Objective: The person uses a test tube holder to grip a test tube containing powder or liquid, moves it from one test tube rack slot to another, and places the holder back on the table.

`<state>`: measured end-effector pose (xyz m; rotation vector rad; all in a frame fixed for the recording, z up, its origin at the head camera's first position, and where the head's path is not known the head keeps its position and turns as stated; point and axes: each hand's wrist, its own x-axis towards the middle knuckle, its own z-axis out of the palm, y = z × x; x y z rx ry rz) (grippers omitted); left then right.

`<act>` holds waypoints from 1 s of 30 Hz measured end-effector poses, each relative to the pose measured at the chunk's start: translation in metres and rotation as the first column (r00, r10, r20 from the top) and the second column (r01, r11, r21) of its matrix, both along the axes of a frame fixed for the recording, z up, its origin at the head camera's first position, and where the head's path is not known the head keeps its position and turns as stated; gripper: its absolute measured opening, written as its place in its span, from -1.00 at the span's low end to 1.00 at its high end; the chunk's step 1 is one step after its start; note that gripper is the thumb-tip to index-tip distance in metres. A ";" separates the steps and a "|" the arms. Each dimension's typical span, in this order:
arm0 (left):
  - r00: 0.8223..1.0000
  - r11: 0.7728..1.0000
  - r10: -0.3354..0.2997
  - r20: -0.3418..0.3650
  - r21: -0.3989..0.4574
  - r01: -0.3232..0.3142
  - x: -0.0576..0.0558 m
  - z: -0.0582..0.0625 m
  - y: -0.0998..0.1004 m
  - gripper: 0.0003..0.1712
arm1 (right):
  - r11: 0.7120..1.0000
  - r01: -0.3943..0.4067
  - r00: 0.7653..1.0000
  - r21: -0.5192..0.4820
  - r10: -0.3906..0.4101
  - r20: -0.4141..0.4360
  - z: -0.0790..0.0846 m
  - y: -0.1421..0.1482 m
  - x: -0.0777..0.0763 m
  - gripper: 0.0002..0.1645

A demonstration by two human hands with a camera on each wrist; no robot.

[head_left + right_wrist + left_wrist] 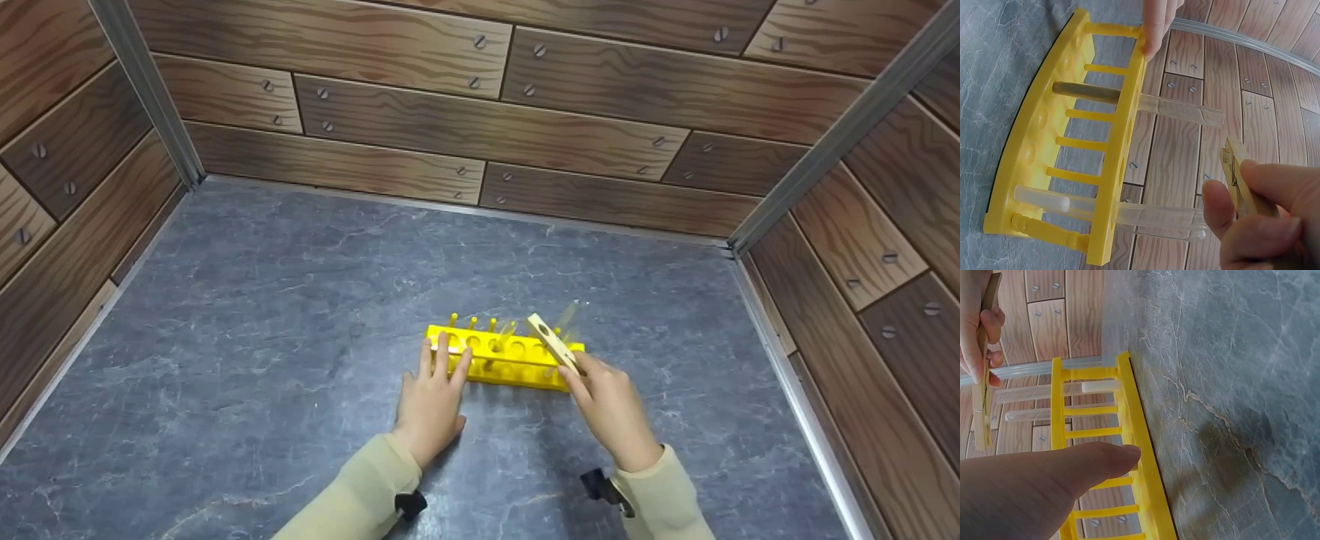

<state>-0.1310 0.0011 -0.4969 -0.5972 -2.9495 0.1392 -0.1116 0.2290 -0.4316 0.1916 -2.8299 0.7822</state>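
Key relation: we've got the yellow rack [510, 364] on the worktop [300, 337], straight ahead of both hands, long axis running left to right across us. Two tubes sit at its right end, the white-bottomed tube [1044, 198] and a clear tube [1196, 233] next to it; right hand is nearer to these. The dark-filled tube [1089, 91] stands left of the rack's middle, nearer the left hand.

Left hand [433, 405]: fingers straight and spread, tips touching the rack's left end, nothing gripped.

Right hand [611, 409]: fingers curled, pinching the wooden clamp [553, 343], which slants forward and left over the rack's right half. In the right wrist view we see its tip apart from every tube. How wide the clamp's tip gapes, we can't tell.
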 end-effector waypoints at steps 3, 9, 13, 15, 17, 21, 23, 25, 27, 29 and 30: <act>1.000 1.000 0.000 0.000 0.004 0.000 0.000 0.000 0.000 0.15 | 1.000 0.007 1.000 0.004 -0.007 0.001 -0.001 -0.001 -0.001 -0.86; 1.000 1.000 0.002 0.021 0.009 -0.002 0.001 -0.001 -0.001 0.15 | 1.000 0.010 1.000 0.012 -0.010 0.000 -0.001 -0.002 -0.001 -0.86; 1.000 1.000 0.002 0.029 0.012 -0.002 0.001 0.000 0.000 0.14 | 1.000 0.016 1.000 0.012 -0.016 0.001 0.000 -0.002 -0.001 -0.81; 0.999 1.000 0.002 0.033 0.017 -0.002 0.001 0.000 0.000 0.14 | 1.000 0.016 1.000 0.014 -0.016 -0.006 0.000 -0.003 -0.002 -0.79; 1.000 1.000 0.001 0.031 0.016 -0.001 0.001 0.001 0.000 0.14 | 1.000 0.011 1.000 0.013 -0.011 -0.016 0.000 -0.004 -0.003 -0.79; 0.999 1.000 0.002 0.033 0.014 -0.003 0.002 0.000 0.000 0.15 | 1.000 -0.012 0.999 -0.004 0.012 -0.038 -0.002 -0.005 -0.004 -0.79; 1.000 1.000 0.001 0.029 0.014 -0.001 0.002 0.000 0.000 0.15 | 1.000 -0.027 0.998 -0.011 0.026 -0.063 -0.004 -0.006 -0.004 -0.80; 1.000 1.000 -0.001 0.023 0.021 0.001 0.002 0.000 0.000 0.14 | 0.999 -0.038 0.995 -0.010 0.037 -0.093 -0.004 -0.006 -0.005 -0.83; 1.000 1.000 -0.004 0.015 0.026 0.004 0.001 -0.001 0.000 0.14 | 0.999 -0.041 0.993 0.002 0.041 -0.113 -0.004 -0.007 -0.007 -0.85; 1.000 0.999 -0.004 0.011 0.034 0.004 0.000 -0.001 0.001 0.14 | 0.999 -0.041 0.992 0.017 0.043 -0.122 -0.003 -0.007 -0.008 -0.84; 1.000 0.999 -0.003 0.011 0.036 0.003 -0.001 -0.001 0.001 0.15 | 0.999 -0.038 0.992 0.023 0.040 -0.120 -0.002 -0.008 -0.009 -0.84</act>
